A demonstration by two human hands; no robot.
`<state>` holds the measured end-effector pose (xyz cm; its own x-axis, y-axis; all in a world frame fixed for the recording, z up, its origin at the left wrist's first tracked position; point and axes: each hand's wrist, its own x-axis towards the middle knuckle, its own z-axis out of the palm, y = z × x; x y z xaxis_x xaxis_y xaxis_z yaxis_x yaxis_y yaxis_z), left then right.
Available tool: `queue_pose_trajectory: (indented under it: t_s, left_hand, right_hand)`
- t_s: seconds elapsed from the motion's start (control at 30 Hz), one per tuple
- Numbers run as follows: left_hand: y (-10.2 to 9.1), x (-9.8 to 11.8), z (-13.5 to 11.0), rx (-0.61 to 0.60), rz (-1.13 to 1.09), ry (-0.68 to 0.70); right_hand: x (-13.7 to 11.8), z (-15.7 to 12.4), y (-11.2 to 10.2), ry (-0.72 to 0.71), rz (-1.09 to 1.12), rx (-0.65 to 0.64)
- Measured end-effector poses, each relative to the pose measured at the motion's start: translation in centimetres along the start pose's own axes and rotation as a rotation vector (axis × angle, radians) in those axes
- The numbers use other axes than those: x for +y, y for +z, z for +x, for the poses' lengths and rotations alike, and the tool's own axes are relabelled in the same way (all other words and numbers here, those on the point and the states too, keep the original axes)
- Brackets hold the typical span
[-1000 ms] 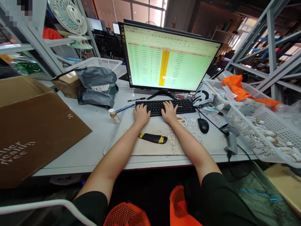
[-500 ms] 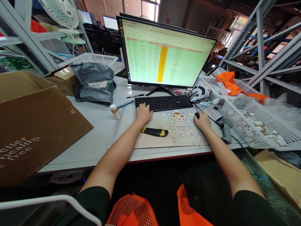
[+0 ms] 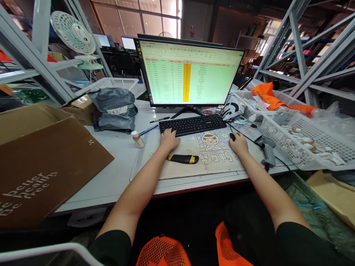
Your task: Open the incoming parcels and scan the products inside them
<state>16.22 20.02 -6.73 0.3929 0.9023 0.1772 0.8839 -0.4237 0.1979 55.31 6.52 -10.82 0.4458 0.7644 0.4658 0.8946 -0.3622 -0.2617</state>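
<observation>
Right grip (image 3: 239, 145) is cupped over the mouse (image 3: 232, 137), palm low on the mat (image 3: 219, 168), so that side's sorted. Left grip (image 3: 168, 141) is loosely spread, fingertips at the keyboard's (image 3: 194, 125) near-left edge, nothing held as far as it shows. Probably best to go with small, easy mouse moves, since a black cable (image 3: 249, 139) runs just beyond the right grip. And mind the box cutter (image 3: 183, 159), right beside the left wrist, if that arm slides back.

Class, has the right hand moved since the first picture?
Yes: judged against the monitor, the right hand has gone rightward, from the keyboard to the mouse.
</observation>
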Motion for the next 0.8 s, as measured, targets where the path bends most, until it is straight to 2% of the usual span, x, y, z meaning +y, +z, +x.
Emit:
queue_pose_trajectory:
  t_s: [0.33,0.8]
  left_hand:
    - [0.55,-0.21,0.14,0.01,0.006,0.0]
    - [0.27,0.24,-0.25,-0.007,-0.008,0.003]
  right_hand:
    - [0.06,0.12,0.26,-0.008,0.003,0.003]
    - [-0.16,-0.01,0.1,0.006,0.009,0.016]
